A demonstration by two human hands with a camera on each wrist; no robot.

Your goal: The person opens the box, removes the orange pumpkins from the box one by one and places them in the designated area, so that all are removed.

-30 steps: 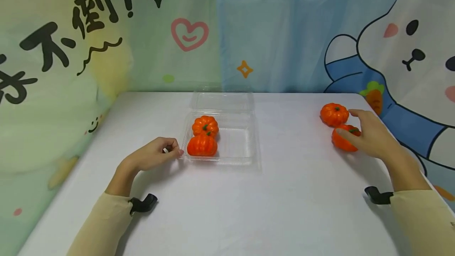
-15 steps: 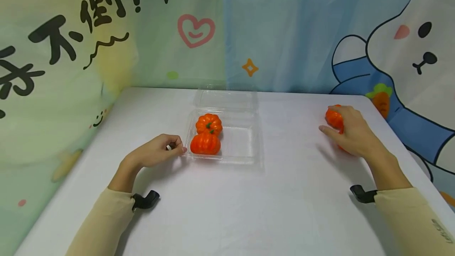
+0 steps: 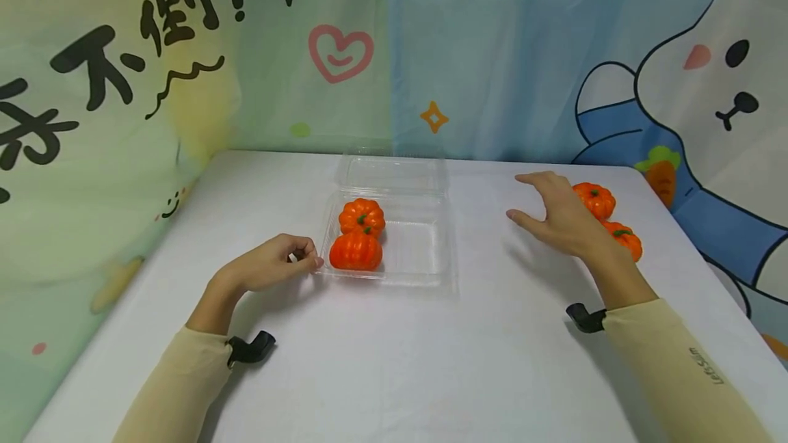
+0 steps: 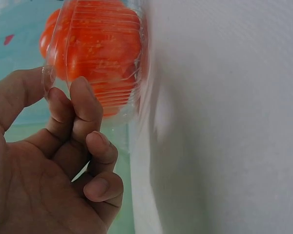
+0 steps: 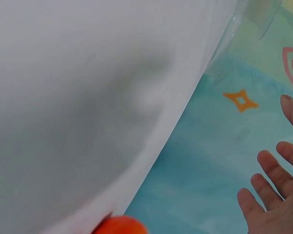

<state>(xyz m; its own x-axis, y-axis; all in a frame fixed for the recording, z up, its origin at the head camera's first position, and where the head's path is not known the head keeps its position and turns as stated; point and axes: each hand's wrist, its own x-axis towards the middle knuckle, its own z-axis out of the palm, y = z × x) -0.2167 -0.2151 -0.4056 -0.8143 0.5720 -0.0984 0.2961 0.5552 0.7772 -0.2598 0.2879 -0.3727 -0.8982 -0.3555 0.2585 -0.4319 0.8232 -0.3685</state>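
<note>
Head view shows the left hand pinching the near-left corner of the clear tray, steadying it with two pumpkins just beyond that grip, while the right hand hovers spread and empty, two loose pumpkins on the bench just behind its grip.

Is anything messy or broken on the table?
Nothing stands out. Two toy pumpkins sit neatly in the open clear plastic box, and two more toy pumpkins rest upright on the white table.
</note>
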